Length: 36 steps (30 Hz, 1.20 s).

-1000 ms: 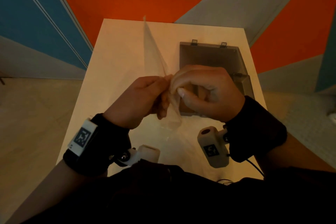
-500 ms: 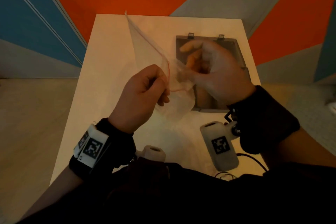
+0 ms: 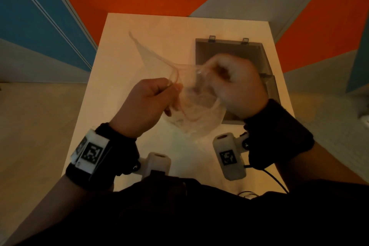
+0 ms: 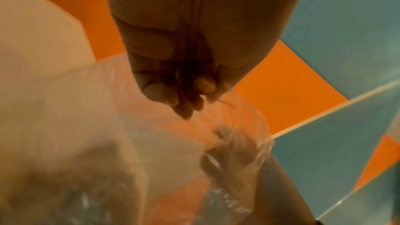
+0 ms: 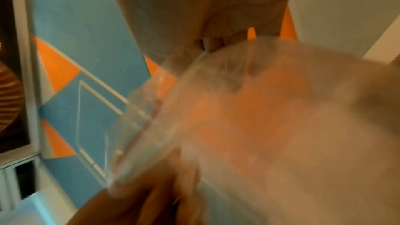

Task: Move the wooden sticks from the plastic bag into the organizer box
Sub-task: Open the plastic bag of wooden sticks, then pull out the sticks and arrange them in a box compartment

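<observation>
A clear plastic bag (image 3: 191, 104) with a red seal line hangs in the air between my two hands above the table. My left hand (image 3: 151, 102) pinches its left edge, fingers curled. My right hand (image 3: 231, 86) grips the right edge, and the picture of it is blurred. Behind my right hand lies the grey organizer box (image 3: 229, 50), lid open. The left wrist view shows my left fingertips (image 4: 190, 97) pinching the bag (image 4: 151, 143). The bag (image 5: 249, 126) fills the right wrist view. No wooden sticks can be made out.
The pale table (image 3: 127, 50) runs back to an orange, blue and grey wall. Its left half holds nothing in view. The table's left and right edges drop to the floor. A dark sleeve covers the bottom of the head view.
Both hands have pulled apart, stretching the bag mouth wider. My right hand went from extended fingers to a curled grip on the bag's right edge and dropped lower.
</observation>
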Motion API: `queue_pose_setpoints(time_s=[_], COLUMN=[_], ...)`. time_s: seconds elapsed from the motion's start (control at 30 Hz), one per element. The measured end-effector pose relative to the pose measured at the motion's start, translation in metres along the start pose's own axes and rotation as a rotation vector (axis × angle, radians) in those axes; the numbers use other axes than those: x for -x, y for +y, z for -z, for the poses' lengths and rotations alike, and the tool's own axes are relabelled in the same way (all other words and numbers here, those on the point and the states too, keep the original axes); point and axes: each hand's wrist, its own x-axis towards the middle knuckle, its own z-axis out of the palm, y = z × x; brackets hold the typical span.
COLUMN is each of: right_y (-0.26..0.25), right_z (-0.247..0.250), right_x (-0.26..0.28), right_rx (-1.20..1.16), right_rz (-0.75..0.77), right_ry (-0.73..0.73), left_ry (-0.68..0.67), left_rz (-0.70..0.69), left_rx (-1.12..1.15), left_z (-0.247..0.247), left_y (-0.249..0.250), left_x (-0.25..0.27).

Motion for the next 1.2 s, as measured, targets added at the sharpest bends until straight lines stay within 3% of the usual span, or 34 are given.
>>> queue_pose_setpoints(time_s=[0.07, 0.13, 0.27, 0.33, 0.6, 0.77, 0.83, 0.9, 1.0, 1.13, 1.2], right_y=[0.005, 0.007, -0.006, -0.011, -0.004, -0.004, -0.009, -0.016, -0.025, -0.026, -0.022], right_z=[0.009, 0.011, -0.005, -0.011, 0.016, 0.017, 0.013, 0.007, -0.001, 0.0, 0.007], right_x=[-0.002, -0.001, 0.004, 0.004, -0.02, -0.034, -0.037, -0.036, -0.034, -0.041, -0.048], right_rx=[-0.034, -0.067, -0.027, 0.01, 0.048, 0.072, 0.075, 0.11, 0.131, 0.165, 0.234], right_rz=[-0.057, -0.094, 0.019, 0.07, 0.032, 0.073, 0.095, 0.169, 0.322, 0.399, 0.389], right_ry=[0.168, 0.205, -0.099, -0.147, 0.292, 0.444, 0.375, 0.207, -0.038, -0.087, -0.08], left_ry=[0.053, 0.056, 0.089, 0.125, 0.331, 0.21, 0.177, 0.275, 0.417, 0.369, 0.327], left_rz=[-0.028, -0.028, 0.018, 0.002, -0.033, 0.076, 0.093, 0.027, -0.144, -0.158, -0.207], left_rx=[-0.121, -0.173, -0.071, -0.126, -0.238, -0.196, -0.214, -0.28, -0.607, -0.829, -0.797], left_z=[0.009, 0.018, 0.017, 0.015, 0.039, 0.052, 0.057, 0.058, 0.059, 0.072, 0.084], left_y=[-0.002, -0.002, 0.005, 0.009, -0.001, 0.009, 0.013, 0.018, 0.019, 0.007, -0.004], left_x=[0.006, 0.009, -0.003, -0.009, 0.019, 0.043, 0.042, 0.039, 0.026, 0.005, 0.002])
